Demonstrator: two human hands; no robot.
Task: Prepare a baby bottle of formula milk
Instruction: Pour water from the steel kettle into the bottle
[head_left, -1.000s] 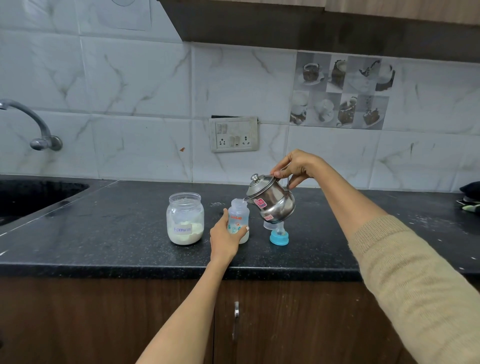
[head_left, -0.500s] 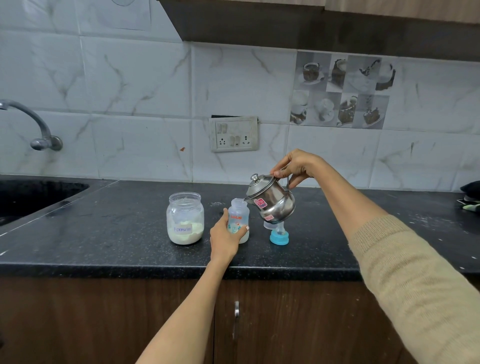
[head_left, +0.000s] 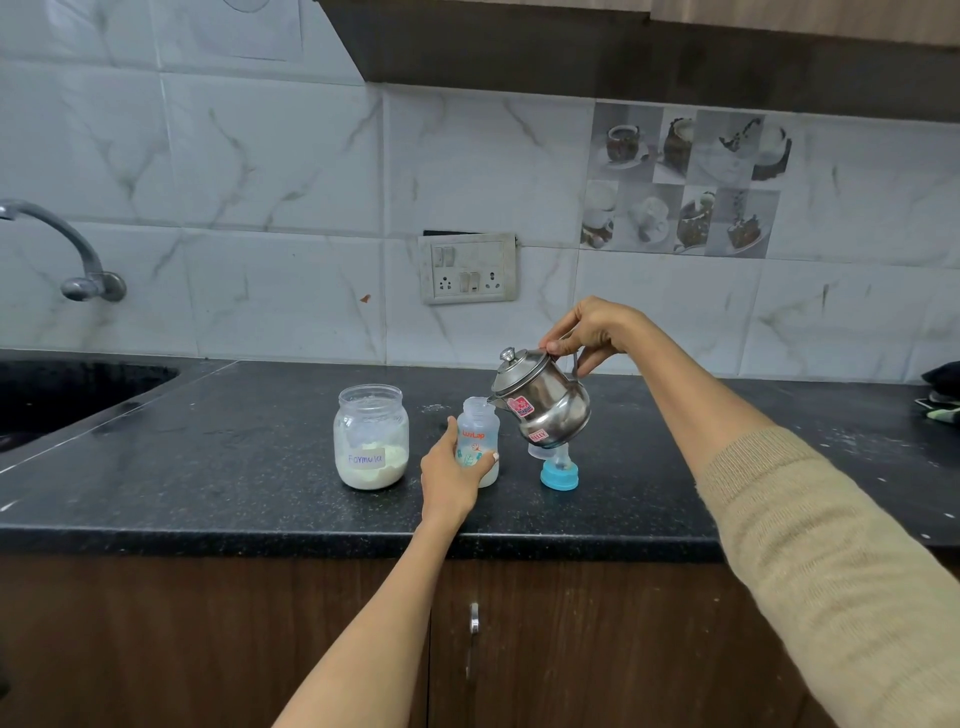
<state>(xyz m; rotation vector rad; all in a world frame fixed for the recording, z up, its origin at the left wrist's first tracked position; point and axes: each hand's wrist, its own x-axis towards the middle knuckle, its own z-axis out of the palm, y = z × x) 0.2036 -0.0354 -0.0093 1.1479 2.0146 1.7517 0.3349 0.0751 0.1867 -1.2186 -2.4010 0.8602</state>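
Note:
A small clear baby bottle (head_left: 478, 435) stands open-topped and upright on the black counter (head_left: 249, 467). My left hand (head_left: 450, 475) wraps its lower left side. My right hand (head_left: 589, 332) grips the handle of a steel kettle (head_left: 540, 402), tilted left with its spout at the bottle's mouth. Behind the kettle's base stands the bottle's blue teat ring with its clear cap (head_left: 559, 467). A glass jar labelled Formula (head_left: 370, 436), lidless, holds white powder to the left of the bottle.
A dark sink (head_left: 62, 395) with a curved tap (head_left: 67, 249) lies at the far left. A wall socket plate (head_left: 468, 268) is on the tiled backsplash. Dark cloth items (head_left: 940, 395) rest at the counter's right edge. Cabinet doors are below.
Almost nothing has moved. The kettle stays tilted over the bottle's mouth and my left hand keeps its hold on the bottle.

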